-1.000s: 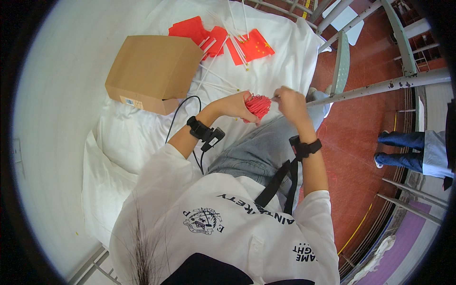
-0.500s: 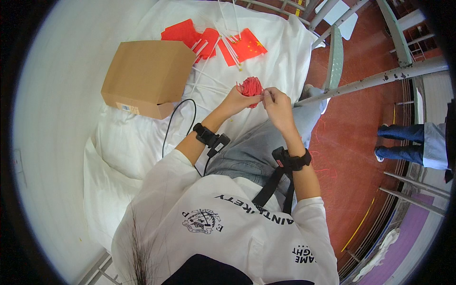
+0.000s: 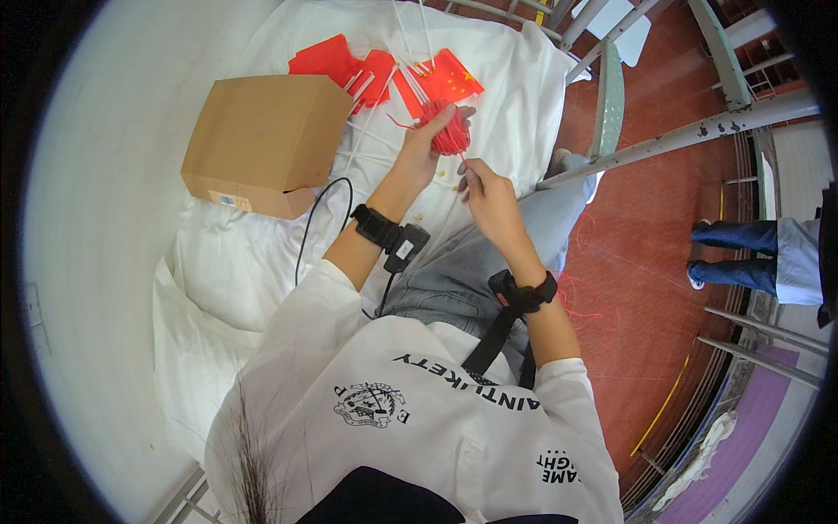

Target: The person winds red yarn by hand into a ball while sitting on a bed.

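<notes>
My left hand (image 3: 422, 147) is wrapped round a bundle of red string (image 3: 450, 131), its thumb across the top. A loose end sticks out to the left of the bundle. Just below it, the fingers of my right hand (image 3: 491, 196) pinch a strand that runs down from the bundle. Past the bundle lie small red flags (image 3: 447, 77) with white sticks, some with yellow stars and gold tips. More red flags (image 3: 325, 59) overlap to the left, close to the cardboard box.
A brown cardboard box (image 3: 262, 131) rests on the white bedding (image 3: 227, 306). A black cable (image 3: 325, 196) loops beside it. Metal bed rails (image 3: 681, 138) cross at the right above a red floor (image 3: 628, 323) with loose red string. Another person's legs (image 3: 738, 253) show at the far right.
The bundle and my left hand have moved up and slightly left, turning. My right hand has shifted down and left, with a strand stretched between it and the bundle.
</notes>
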Demonstrator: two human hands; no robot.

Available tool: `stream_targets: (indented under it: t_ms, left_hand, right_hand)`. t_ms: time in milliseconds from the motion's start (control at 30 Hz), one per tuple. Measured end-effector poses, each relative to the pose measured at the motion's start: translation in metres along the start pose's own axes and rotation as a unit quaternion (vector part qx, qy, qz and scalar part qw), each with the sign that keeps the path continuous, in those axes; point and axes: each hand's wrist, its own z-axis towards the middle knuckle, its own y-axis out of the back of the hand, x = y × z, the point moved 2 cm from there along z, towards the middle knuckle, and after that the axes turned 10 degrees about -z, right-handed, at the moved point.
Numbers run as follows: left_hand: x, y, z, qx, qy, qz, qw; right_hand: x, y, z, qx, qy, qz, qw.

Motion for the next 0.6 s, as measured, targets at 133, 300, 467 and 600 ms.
stream_targets:
  t_ms: [133,300,467,600]
  left_hand:
    - [-0.015,0.003,0.001,-0.008,0.038,-0.077,0.996]
    - [-0.017,0.004,-0.01,-0.046,0.063,-0.132,0.988]
    - [-0.015,0.012,-0.022,0.011,0.12,-0.077,0.99]
    - [-0.01,-0.001,-0.041,0.197,0.194,0.112,0.954]
  right_hand:
    - [-0.028,0.004,0.0,0.111,-0.048,0.025,0.992]
    - [-0.028,0.004,0.001,0.196,-0.02,0.077,0.977]
    - [-0.073,0.019,0.008,0.192,0.018,-0.036,0.981]
    - [-0.06,0.036,0.02,0.267,-0.108,0.001,0.958]
